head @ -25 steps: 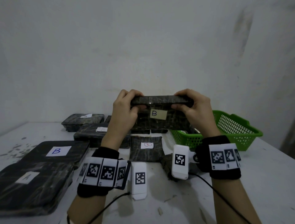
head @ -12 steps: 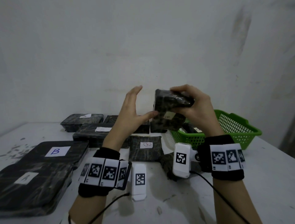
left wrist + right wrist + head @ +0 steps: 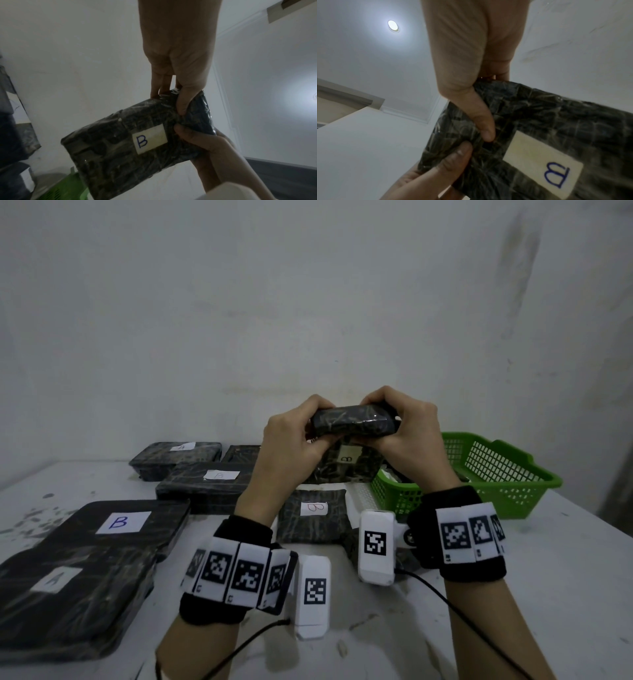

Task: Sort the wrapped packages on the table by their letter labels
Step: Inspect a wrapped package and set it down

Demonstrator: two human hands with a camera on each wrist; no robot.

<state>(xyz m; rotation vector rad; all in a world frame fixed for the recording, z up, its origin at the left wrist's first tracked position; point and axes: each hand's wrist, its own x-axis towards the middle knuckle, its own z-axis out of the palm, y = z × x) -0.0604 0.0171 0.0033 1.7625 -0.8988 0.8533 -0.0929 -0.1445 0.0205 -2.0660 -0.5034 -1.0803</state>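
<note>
Both hands hold one dark wrapped package (image 3: 354, 424) up above the back of the table. My left hand (image 3: 310, 433) grips its left end and my right hand (image 3: 394, 426) grips its right end. Its top side faces the head view and shows no label. In the left wrist view the package (image 3: 120, 155) shows its underside, where a white label reads B (image 3: 150, 139). My left thumb (image 3: 184, 102) presses that side. The right wrist view shows the same package (image 3: 547, 119), its B label (image 3: 544, 165) and my right thumb (image 3: 481, 121) on the wrap.
Flat on the table lie a large B package (image 3: 116, 525), a large A package (image 3: 61, 594), an A package (image 3: 178, 455) at the back, and B packages (image 3: 209, 484) (image 3: 313, 515) (image 3: 346, 463). A green basket (image 3: 507, 474) stands at the right. A wall rises behind.
A second ago both hands showed the B label towards me. My left hand then let go while the right turned the package. Now both grip it again, label underneath.
</note>
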